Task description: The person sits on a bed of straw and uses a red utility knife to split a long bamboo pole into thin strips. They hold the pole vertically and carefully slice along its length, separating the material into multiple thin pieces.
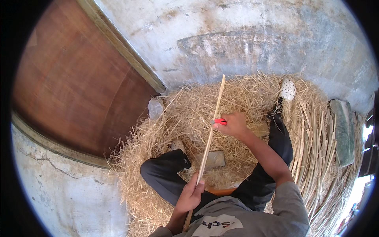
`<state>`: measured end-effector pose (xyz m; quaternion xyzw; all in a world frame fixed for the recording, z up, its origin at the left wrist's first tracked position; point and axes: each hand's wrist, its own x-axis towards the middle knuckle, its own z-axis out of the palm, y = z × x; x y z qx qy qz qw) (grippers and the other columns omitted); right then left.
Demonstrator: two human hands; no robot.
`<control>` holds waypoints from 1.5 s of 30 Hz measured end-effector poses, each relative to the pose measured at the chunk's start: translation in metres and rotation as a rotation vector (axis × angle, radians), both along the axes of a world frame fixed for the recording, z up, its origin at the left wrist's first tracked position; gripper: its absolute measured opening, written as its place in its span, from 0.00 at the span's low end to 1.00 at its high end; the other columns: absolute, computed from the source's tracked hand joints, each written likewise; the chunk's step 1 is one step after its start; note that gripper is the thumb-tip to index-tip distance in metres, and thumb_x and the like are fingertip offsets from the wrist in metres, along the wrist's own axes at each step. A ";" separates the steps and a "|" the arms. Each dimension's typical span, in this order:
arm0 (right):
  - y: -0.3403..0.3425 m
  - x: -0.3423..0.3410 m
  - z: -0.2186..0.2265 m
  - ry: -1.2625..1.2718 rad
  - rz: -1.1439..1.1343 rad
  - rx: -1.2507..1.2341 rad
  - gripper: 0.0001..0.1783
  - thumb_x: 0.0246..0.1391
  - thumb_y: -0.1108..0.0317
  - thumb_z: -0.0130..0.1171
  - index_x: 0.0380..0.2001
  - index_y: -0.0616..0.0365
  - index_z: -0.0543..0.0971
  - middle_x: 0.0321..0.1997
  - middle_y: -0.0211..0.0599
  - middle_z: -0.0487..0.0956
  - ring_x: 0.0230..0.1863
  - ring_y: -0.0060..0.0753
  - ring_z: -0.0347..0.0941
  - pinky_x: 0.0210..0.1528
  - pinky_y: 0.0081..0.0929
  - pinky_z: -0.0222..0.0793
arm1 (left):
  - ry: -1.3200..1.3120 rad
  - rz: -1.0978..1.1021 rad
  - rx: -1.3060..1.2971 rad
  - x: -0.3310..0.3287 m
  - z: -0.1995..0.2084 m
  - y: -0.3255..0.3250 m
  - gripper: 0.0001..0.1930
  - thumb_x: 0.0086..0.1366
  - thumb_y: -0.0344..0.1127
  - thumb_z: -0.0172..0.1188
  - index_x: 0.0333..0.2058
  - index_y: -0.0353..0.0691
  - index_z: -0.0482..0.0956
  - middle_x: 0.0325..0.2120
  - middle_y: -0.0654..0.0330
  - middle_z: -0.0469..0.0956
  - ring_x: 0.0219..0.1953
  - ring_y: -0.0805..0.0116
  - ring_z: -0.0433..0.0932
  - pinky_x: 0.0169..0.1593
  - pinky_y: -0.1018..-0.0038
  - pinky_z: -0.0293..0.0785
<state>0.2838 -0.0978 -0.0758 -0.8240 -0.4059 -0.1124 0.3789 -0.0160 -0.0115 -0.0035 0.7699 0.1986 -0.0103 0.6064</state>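
Note:
A long, pale strip, bamboo by its look [207, 148], slants from my lap up toward the wall. My left hand [190, 196] is closed around its lower part, close to my body. Farther up, my right hand [233, 124] grips a red-handled utility knife [221, 121]. The knife's short blade end lies against the strip, and my right thumb is beside it. The strip's lower end runs down past my left wrist along my shirt.
Straw-like shavings [189, 114] cover the floor around my legs. A block [215, 159] lies between my feet. Split strips [312, 146] are heaped on the right beside a grey-green stone slab [342, 132]. A brown door [83, 79] and a plastic bag [155, 108] are on the left; a weathered wall [252, 43] stands ahead.

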 end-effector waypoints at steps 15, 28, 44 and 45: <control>0.004 -0.009 -0.003 0.052 0.022 -0.097 0.39 0.45 0.25 0.51 0.16 0.55 0.80 0.11 0.39 0.72 0.16 0.43 0.73 0.22 0.39 0.68 | 0.101 0.003 0.305 -0.001 0.013 0.001 0.24 0.71 0.38 0.45 0.62 0.37 0.58 0.24 0.44 0.72 0.30 0.42 0.76 0.35 0.62 0.71; 0.004 0.027 -0.022 -0.180 -0.018 -0.015 0.36 0.43 0.28 0.56 0.16 0.54 0.79 0.11 0.37 0.72 0.14 0.39 0.71 0.19 0.36 0.65 | 0.117 -0.044 0.406 0.003 0.021 -0.006 0.23 0.69 0.36 0.47 0.61 0.38 0.58 0.21 0.48 0.70 0.23 0.48 0.73 0.31 0.66 0.69; -0.050 0.136 -0.011 0.352 -0.584 0.047 0.40 0.58 0.34 0.44 0.18 0.64 0.78 0.16 0.48 0.73 0.19 0.48 0.69 0.26 0.46 0.63 | -0.006 -0.063 -0.068 -0.044 -0.015 -0.003 0.16 0.71 0.29 0.45 0.56 0.42 0.65 0.28 0.66 0.69 0.26 0.79 0.68 0.28 0.81 0.65; -0.044 0.117 0.000 0.374 -0.518 0.013 0.40 0.58 0.32 0.41 0.22 0.62 0.79 0.20 0.51 0.75 0.24 0.52 0.73 0.30 0.46 0.65 | 0.040 -0.033 -0.270 -0.028 0.001 0.007 0.17 0.72 0.31 0.43 0.58 0.41 0.65 0.24 0.64 0.67 0.22 0.81 0.64 0.24 0.85 0.61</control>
